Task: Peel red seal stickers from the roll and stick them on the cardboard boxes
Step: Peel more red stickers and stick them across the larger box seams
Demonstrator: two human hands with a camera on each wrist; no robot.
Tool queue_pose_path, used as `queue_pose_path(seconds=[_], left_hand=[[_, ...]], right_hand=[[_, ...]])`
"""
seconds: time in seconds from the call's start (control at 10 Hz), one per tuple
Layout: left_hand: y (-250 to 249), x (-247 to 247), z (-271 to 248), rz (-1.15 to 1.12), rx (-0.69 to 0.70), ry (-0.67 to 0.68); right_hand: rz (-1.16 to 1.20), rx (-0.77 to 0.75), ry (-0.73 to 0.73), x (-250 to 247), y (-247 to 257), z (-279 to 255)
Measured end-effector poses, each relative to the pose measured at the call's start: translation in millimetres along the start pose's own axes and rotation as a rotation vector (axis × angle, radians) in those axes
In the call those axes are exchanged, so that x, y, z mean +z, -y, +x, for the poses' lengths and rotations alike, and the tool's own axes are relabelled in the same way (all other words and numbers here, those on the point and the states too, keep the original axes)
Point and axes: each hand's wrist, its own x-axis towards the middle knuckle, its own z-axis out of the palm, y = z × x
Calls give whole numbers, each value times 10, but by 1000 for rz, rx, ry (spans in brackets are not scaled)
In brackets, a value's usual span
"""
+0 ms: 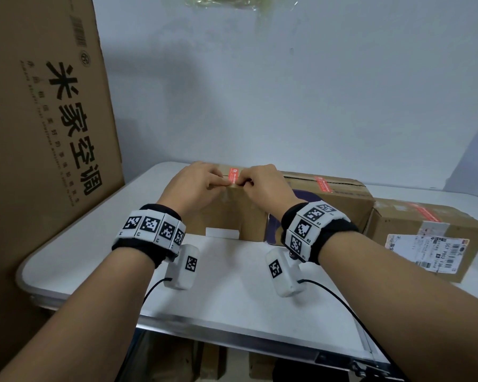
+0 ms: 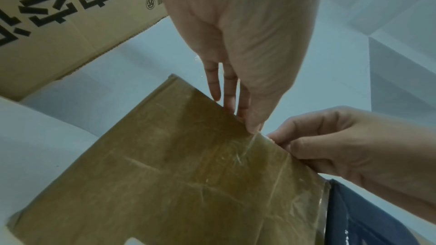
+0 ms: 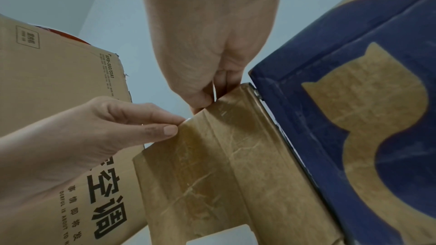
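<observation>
Head view alone shows the red sticker (image 1: pixel 233 175).

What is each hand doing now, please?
Left hand: presses the red sticker on the box edge.
Right hand: fingers curled, pinches the same edge.

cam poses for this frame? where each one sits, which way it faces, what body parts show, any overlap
Head: on the head, looking forward and down at both forearms, left hand, right hand, red sticker.
Left wrist: below the palm, looking up the taped box.
Right wrist: likewise, beside the blue-printed box.
Shared: both wrist views show both hands at the box's top edge.
</observation>
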Motion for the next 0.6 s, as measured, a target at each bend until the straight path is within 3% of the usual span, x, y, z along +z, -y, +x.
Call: queue_pose_path(seconds=[0.2, 0.4, 0.5, 0.6], left_hand=[[-78, -9, -11, 5, -10, -28], [-236, -40, 0, -126, -164, -30], [-397, -4, 83, -220, -206, -73], [-622, 44, 228, -380, -185, -121]], right_hand=[[1, 10, 17, -6, 12, -3], [3, -56, 95, -67, -27, -35], [49, -82, 67, -184, -98, -46], [141, -71, -68, -391, -285, -79]])
